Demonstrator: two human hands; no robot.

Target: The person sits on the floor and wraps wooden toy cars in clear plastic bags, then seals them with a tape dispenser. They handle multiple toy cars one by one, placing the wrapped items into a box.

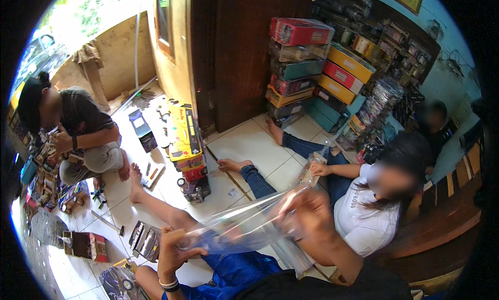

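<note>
A long, shiny clear plastic bag (pixel 236 224) is stretched across my lap, above my blue shorts (pixel 236 274). My left hand (pixel 174 250) pinches its left end between thumb and fingers. At the other end my right hand (pixel 309 211), a little smeared by motion, has its fingers curled round the plastic. The bag looks flat, with nothing inside that I can make out. Another clear plastic strip (pixel 291 256) hangs below my right hand. Just beyond that hand, a person in a white shirt (pixel 371 211) holds a clear plastic-wrapped item (pixel 312 167).
A yellow toy truck (pixel 184 134) stands on the tiled floor ahead, near a dark box (pixel 141 128). Toy vehicle parts (pixel 145 240), a hammer (pixel 109 223) and an open box (pixel 86 246) lie left. Stacked boxes (pixel 301 32) rise by the door. Another person (pixel 86 123) sits far left.
</note>
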